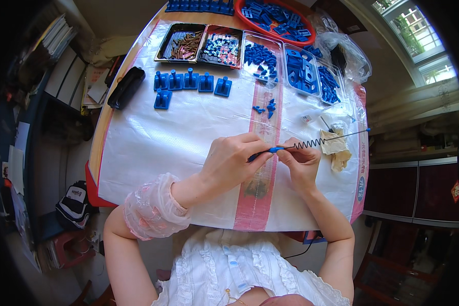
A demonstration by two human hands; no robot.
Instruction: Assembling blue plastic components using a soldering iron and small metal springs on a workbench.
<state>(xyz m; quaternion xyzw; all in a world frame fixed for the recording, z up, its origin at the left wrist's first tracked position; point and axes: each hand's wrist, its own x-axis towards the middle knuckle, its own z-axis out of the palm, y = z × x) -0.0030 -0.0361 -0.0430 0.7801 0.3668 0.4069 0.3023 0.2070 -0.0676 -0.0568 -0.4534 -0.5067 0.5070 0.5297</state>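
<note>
Shelves (61,66) stand at your far left, beside a table covered with a white sheet (153,143). Near its left edge lies a black case (126,87), then a tray of screws (187,46), with six blue mounts (190,80) just below it and a tray of nuts (222,48) next along. Your left hand (227,160) comes in over the sheet, finger and thumb drawn together in a pinch on a blue piece (276,150), which sits in front of you between both hands. A few loose pegs (271,108) lie beyond it. Your right hand (301,166) has thumb and forefinger closed around the near end of a coiled rod (309,144), right by the piece; whether they touch the piece too, you can't tell. The rod's far end reaches over a cloth (339,148).

Watch your pinch: sweaty or tired fingertips could let the piece slip among the pegs. Pushing askew might bend the springy coil, and dipping your right wrist could snag the rod on the cloth.
</note>
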